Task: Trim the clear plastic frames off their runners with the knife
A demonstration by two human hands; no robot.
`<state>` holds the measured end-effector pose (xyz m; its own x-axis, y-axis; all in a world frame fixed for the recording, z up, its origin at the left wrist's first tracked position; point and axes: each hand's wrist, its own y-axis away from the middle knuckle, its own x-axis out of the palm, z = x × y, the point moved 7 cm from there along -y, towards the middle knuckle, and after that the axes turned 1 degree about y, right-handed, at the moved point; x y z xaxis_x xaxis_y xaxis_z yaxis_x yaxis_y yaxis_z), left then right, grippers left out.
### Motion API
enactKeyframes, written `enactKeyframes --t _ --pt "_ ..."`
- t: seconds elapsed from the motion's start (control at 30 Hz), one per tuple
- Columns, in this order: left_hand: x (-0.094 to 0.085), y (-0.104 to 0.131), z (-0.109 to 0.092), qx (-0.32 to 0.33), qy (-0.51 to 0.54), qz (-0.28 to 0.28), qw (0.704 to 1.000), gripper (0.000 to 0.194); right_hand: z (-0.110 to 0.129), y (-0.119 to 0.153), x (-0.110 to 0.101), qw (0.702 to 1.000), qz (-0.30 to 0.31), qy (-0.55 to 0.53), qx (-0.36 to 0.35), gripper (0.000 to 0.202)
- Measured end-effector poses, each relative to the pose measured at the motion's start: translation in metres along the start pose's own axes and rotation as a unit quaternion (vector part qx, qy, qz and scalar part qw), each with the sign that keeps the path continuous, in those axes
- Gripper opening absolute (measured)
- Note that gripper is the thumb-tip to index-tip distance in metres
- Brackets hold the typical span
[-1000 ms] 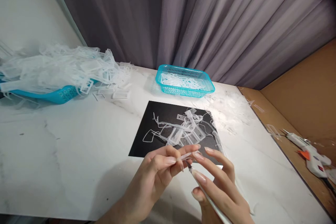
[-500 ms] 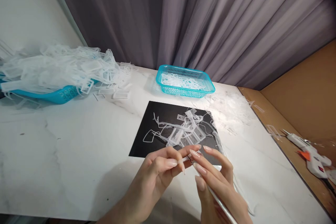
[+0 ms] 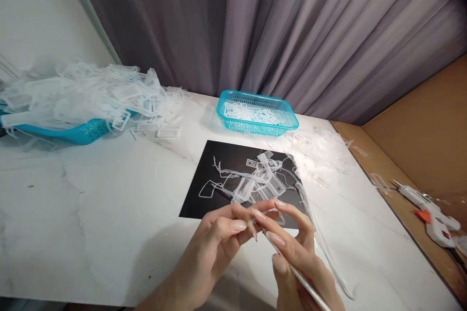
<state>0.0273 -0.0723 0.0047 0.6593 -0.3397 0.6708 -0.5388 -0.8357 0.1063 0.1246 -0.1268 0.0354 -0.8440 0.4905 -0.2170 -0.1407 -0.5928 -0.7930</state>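
My left hand (image 3: 219, 238) pinches a small clear plastic piece (image 3: 266, 213) between thumb and fingertips, just above the near edge of a black mat (image 3: 207, 175). My right hand (image 3: 295, 252) grips a thin white craft knife (image 3: 304, 284) like a pen, its tip touching the clear piece between both hands. A long clear strip (image 3: 328, 257) trails down to the right from the hands. On the mat lies a tangle of clear plastic frames and strips (image 3: 251, 180).
A small teal basket (image 3: 257, 112) with thin white trimmings stands behind the mat. At the far left a teal tray (image 3: 73, 131) is heaped with clear plastic parts. Loose scraps (image 3: 321, 150) lie right of the mat. A white glue gun (image 3: 434, 216) rests on brown cardboard at right.
My right hand has shifted left and its fingers have curled closer over the piece; the knife tip moved in toward my left fingertips. The left hand has stayed almost still.
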Motion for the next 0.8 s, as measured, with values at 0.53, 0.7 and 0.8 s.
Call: enactKeyframes --t 0.53,0.7,0.8 --pt "0.002 0.0 0.0 0.0 0.026 0.017 1.0 0.029 -0.004 -0.005 -0.014 0.998 -0.045 0.039 0.019 0.02" --pt "0.002 -0.001 -0.001 -0.008 0.009 0.003 1.0 0.027 -0.021 -0.009 -0.036 0.98 -0.141 0.057 0.132 0.01" --pt "0.002 0.0 0.001 -0.016 -0.005 -0.005 1.0 0.024 -0.04 -0.008 -0.051 0.966 -0.125 0.105 0.199 0.011"
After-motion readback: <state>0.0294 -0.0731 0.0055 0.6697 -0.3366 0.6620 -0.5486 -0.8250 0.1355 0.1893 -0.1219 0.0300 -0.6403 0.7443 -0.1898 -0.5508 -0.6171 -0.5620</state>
